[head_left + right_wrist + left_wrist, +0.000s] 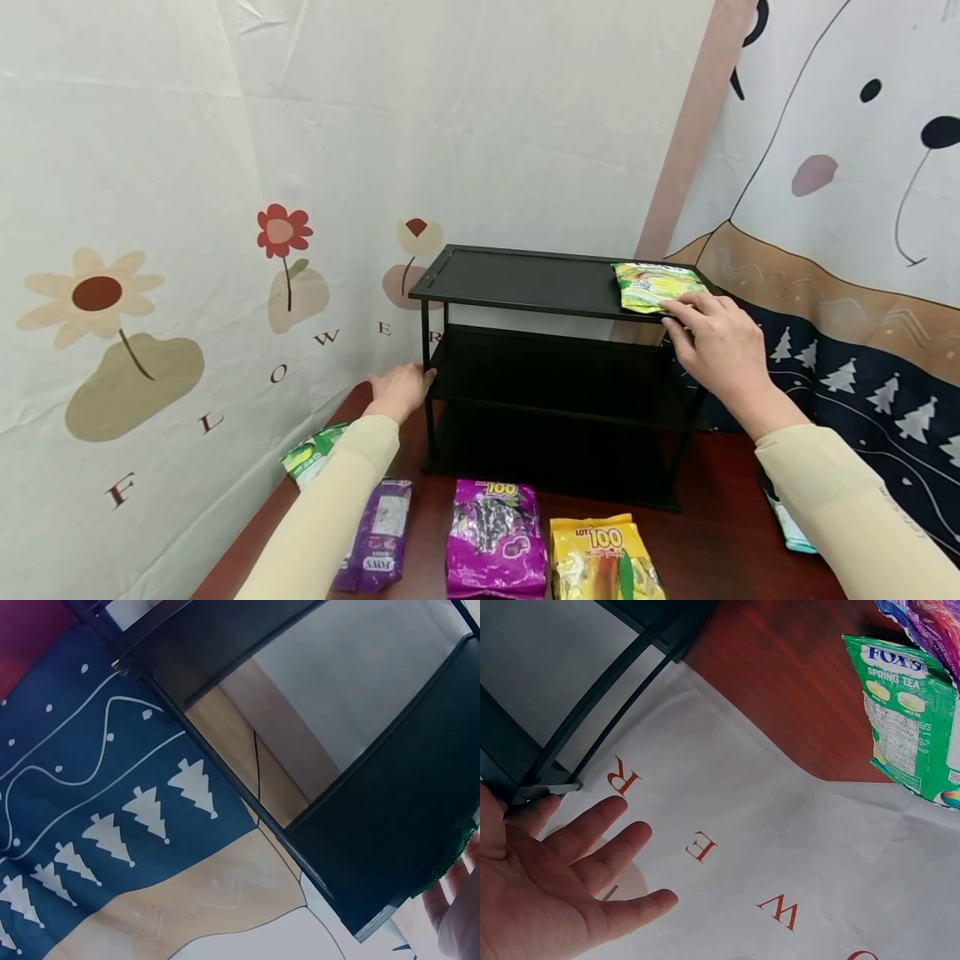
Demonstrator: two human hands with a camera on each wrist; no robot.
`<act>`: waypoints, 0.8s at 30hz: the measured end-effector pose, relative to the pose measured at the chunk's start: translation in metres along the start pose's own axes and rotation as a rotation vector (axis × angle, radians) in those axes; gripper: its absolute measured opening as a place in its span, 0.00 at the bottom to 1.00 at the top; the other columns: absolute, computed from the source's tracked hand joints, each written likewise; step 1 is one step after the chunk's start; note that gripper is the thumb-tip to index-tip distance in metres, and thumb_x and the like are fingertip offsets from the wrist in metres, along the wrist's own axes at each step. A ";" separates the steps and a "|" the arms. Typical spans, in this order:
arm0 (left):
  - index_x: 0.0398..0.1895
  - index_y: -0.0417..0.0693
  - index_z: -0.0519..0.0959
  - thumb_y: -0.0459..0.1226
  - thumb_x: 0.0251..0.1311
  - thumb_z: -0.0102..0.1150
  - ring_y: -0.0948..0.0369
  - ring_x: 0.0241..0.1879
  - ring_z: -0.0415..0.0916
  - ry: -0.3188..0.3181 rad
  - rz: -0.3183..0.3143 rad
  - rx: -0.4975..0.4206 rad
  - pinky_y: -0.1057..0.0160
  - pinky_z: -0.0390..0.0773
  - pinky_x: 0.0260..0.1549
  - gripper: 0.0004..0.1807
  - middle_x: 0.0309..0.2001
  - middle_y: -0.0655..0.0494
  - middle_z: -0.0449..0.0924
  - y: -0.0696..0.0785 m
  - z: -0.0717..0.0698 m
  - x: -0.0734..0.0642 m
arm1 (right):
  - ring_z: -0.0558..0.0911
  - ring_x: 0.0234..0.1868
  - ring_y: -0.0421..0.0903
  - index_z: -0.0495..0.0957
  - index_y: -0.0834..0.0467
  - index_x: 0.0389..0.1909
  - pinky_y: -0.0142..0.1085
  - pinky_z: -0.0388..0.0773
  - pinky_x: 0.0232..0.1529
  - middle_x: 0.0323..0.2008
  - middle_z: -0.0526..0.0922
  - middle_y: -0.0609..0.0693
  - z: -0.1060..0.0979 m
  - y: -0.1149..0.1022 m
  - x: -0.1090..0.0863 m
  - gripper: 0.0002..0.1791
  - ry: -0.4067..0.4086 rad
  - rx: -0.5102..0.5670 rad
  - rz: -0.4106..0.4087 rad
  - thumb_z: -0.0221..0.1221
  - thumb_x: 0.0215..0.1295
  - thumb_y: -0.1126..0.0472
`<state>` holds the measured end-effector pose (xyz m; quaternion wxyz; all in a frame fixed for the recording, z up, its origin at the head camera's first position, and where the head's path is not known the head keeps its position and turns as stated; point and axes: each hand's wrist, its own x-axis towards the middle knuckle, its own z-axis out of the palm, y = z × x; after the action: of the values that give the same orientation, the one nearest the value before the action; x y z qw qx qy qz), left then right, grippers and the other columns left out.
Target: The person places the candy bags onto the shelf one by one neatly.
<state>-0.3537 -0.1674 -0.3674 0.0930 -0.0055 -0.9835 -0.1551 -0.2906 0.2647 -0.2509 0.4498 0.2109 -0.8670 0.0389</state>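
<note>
A black three-tier shelf rack (525, 279) stands on the dark red table. A green and yellow snack bag (651, 285) lies flat on the right end of its top tier. My right hand (716, 346) reaches over that end, its fingertips touching the bag's front right corner and the thumb lower, by the tier's front edge. In the right wrist view only a green edge of the bag (450, 859) shows beside the fingers. At the rack's left front post, my left hand (401, 387) touches the frame; in the left wrist view its fingers (615, 855) spread apart.
A purple bag (497, 537) and a yellow bag (606, 557) lie before the rack. To their left are a darker purple bag (386, 533) and a green FOX'S bag (904, 712). A teal packet (795, 529) lies at right. Printed cloth (187, 167) hangs behind.
</note>
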 end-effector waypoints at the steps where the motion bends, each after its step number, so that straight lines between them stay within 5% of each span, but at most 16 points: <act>1: 0.37 0.45 0.83 0.50 0.76 0.43 0.41 0.44 0.80 0.000 0.002 -0.004 0.26 0.60 0.53 0.24 0.33 0.46 0.82 0.000 0.000 0.000 | 0.76 0.53 0.62 0.82 0.58 0.55 0.60 0.74 0.49 0.51 0.80 0.60 0.001 0.000 0.000 0.19 -0.018 -0.003 0.002 0.66 0.63 0.61; 24: 0.34 0.45 0.83 0.51 0.76 0.42 0.43 0.41 0.80 -0.007 -0.002 -0.003 0.27 0.61 0.52 0.24 0.29 0.48 0.80 0.000 -0.001 -0.001 | 0.69 0.62 0.64 0.73 0.59 0.66 0.61 0.69 0.57 0.61 0.71 0.62 0.014 0.003 0.003 0.31 -0.171 0.015 0.004 0.67 0.63 0.56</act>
<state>-0.3529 -0.1675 -0.3665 0.0896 -0.0049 -0.9836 -0.1566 -0.3040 0.2634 -0.2564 0.3722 0.2150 -0.9025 0.0282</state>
